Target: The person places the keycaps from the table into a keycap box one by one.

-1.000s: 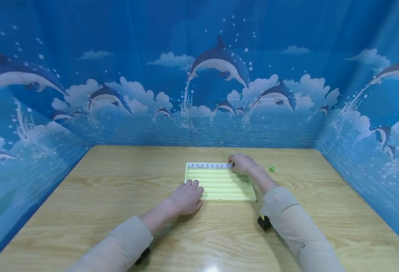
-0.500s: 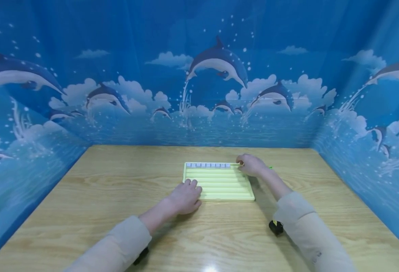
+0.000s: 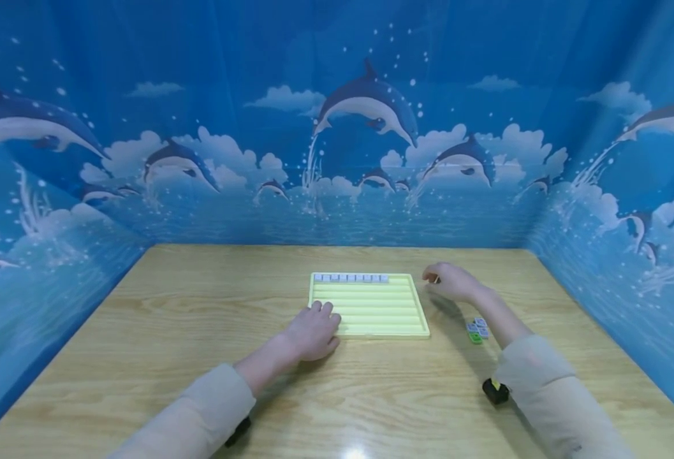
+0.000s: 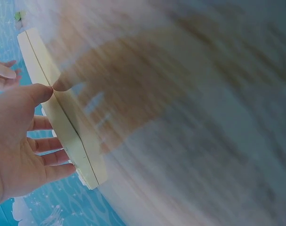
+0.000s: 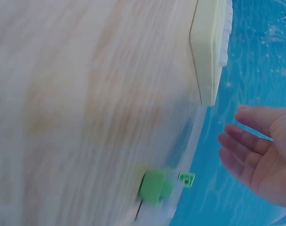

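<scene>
A pale yellow-green ridged tray [image 3: 371, 306] lies on the table. Small lilac tiles [image 3: 351, 278] stand side by side along its far row, leaving that row's right end bare. My left hand [image 3: 312, 333] holds the tray's near left corner, the thumb against its front wall and the fingers over the rim. Just beyond the tray's far right corner, my right hand [image 3: 450, 282] hovers with loosely bent fingers and holds nothing visible. Below its wrist several loose lilac tiles [image 3: 480, 324] and a green tile [image 3: 475, 338] lie together. In the right wrist view, green pieces [image 5: 153, 187] sit below the right hand.
The wooden table [image 3: 227, 287] spreads widely around the tray. A blue dolphin-print curtain [image 3: 337, 210] encloses its back and sides. Black wrist devices show under both sleeves, one [image 3: 495, 391] at the right.
My right hand has left the tray's far row and moved right, past its corner. The loose tiles have come out from under the right arm. My left hand stays on the tray.
</scene>
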Motion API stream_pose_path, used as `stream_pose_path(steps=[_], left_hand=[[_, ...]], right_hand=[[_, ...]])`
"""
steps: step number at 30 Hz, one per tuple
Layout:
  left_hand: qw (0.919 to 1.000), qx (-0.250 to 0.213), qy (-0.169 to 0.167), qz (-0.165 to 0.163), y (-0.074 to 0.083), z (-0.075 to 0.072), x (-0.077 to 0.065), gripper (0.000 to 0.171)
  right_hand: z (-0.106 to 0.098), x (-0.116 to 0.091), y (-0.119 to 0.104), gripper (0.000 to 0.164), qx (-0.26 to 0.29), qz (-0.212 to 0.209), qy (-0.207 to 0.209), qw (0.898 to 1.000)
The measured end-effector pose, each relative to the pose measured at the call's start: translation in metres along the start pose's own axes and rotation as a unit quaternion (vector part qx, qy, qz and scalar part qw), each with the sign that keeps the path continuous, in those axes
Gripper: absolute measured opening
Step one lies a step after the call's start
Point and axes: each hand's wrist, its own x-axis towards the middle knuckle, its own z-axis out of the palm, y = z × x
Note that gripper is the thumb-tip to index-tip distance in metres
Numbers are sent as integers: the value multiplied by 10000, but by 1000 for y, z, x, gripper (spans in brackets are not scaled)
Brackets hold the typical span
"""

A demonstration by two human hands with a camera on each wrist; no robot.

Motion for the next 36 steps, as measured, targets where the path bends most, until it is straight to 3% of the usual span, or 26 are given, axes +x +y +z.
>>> stream_pose_path(steps=[12,18,25,31,36], left_hand=[[9999,-97,40,7,0,1,0,28],[10000,-34,79,11,0,2,1,29],[10000,-40,77,13,-1,2,1,29],[9999,-46,149,61,-2,2,1,27],[9999,-114,98,80,-1,0,0,27]], right_hand=[[-15,-32,17,23,168,175,-300,9993],[-24,-50,25,25,-72,551,-479,9973],[-29,-67,28,26,59,1703,-1232,9776],[-24,-70,28,13,384,2077,-1369,9678],[-19,-67,29,11,570,2143,-1445,9643]])
